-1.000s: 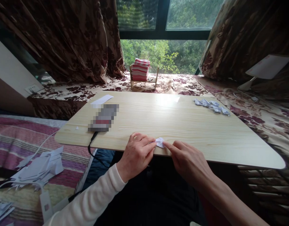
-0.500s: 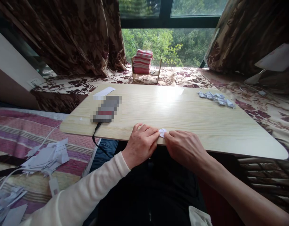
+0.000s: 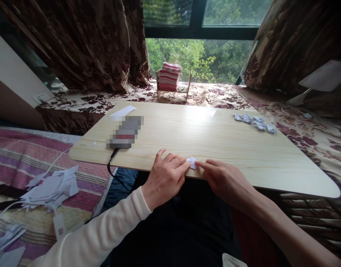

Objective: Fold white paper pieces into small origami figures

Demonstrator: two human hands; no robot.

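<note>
A small piece of folded white paper (image 3: pixel 191 162) lies at the front edge of the light wood table, between my two hands. My left hand (image 3: pixel 168 176), in a white sleeve, is closed on the paper's left side, fingertips pressing it against the tabletop. From the right, my right hand (image 3: pixel 224 180) grips the paper's edge, its index finger stretched to it and the other fingers curled under; its thumb is hidden. Several small folded paper pieces (image 3: pixel 254 122) sit in a cluster at the table's far right.
On the table's left are a blurred dark device (image 3: pixel 126 131) with a black strap and a white paper strip (image 3: pixel 123 112). Loose paper sheets (image 3: pixel 52 187) lie on the striped bed cover. Behind the table, a small rack holds folded red-and-white cloths (image 3: pixel 169 76); a white lamp (image 3: pixel 323 76) stands right.
My right hand has shifted slightly right, its index finger now straighter against the paper. The left fingers have spread a little. The whole view has tipped up slightly.
</note>
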